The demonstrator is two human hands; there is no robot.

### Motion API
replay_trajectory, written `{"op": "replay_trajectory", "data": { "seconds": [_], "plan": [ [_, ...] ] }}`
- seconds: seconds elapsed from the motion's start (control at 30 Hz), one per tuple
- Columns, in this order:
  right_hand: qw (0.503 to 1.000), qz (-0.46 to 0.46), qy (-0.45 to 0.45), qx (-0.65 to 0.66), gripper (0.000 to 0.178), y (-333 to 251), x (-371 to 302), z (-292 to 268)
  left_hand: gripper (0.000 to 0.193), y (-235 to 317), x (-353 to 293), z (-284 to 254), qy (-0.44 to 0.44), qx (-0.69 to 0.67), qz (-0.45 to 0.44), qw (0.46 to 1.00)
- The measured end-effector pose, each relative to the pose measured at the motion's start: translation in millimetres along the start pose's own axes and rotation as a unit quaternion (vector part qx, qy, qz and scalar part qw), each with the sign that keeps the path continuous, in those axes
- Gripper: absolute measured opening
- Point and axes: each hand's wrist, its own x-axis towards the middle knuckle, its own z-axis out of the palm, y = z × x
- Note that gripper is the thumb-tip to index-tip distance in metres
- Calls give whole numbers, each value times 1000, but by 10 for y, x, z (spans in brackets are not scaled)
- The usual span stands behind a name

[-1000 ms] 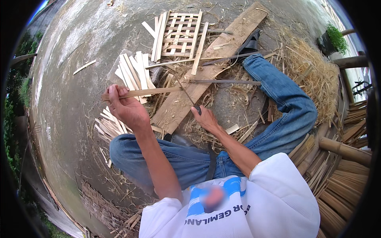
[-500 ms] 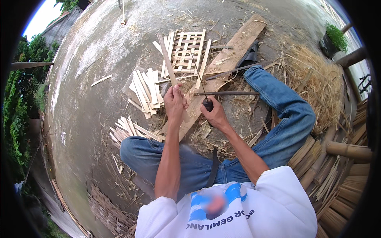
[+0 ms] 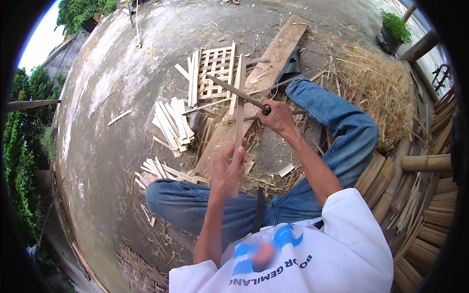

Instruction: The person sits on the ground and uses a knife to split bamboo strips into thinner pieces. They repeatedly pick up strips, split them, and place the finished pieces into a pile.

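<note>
My left hand (image 3: 229, 166) is closed around the lower part of a pale bamboo strip (image 3: 239, 119), which stands nearly lengthwise in front of me. In my right hand (image 3: 279, 117) is the dark handle of a long-bladed knife (image 3: 237, 93). The blade points to the far left and crosses the strip near its upper part. Whether the edge touches the strip, I cannot tell. Beneath both hands lies a long wooden plank (image 3: 273, 63), running from near my lap toward the far right.
Beyond my left hand lies a woven bamboo lattice (image 3: 215, 66). Cut strips (image 3: 171, 122) are piled left of the plank, with another bundle (image 3: 159, 171) by my left knee. A heap of shavings (image 3: 376, 93) lies right of my leg. Split bamboo (image 3: 376, 178) is stacked at the right.
My left hand has drawn nearer and to the right, bringing the strip upright. The knife has swung from pointing away to slanting left across the strip, as my right hand moved right and slightly farther.
</note>
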Motion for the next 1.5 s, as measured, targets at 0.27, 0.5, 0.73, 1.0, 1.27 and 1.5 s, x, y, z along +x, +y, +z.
{"op": "replay_trajectory", "data": {
  "seconds": [0.27, 0.5, 0.73, 1.0, 1.27, 1.5],
  "plan": [
    [985, 168, 10, -18, 39, 811, 637, -52, 40, -79, -594, 174, -71, 6, -54, 996],
    [959, 229, -40, 160, 42, 812, 294, 23, 34, -656, 207, -89, 81, 44, 29, 995],
    [832, 316, -198, 411, 41, 146, -509, 325, 22, -652, 850, -328, 112, -253, 65, 959],
    [820, 210, -318, 427, 36, -155, -796, 478, 27, -600, 991, -405, 159, -340, 100, 921],
    [838, 193, -321, 397, 26, 78, -699, 382, 51, 772, 844, -1309, 140, -123, 164, 969],
    [922, 229, -276, 141, 46, 50, -647, 529, 33, 638, 776, -1309, 280, -2, 256, 925]
  ]
}}
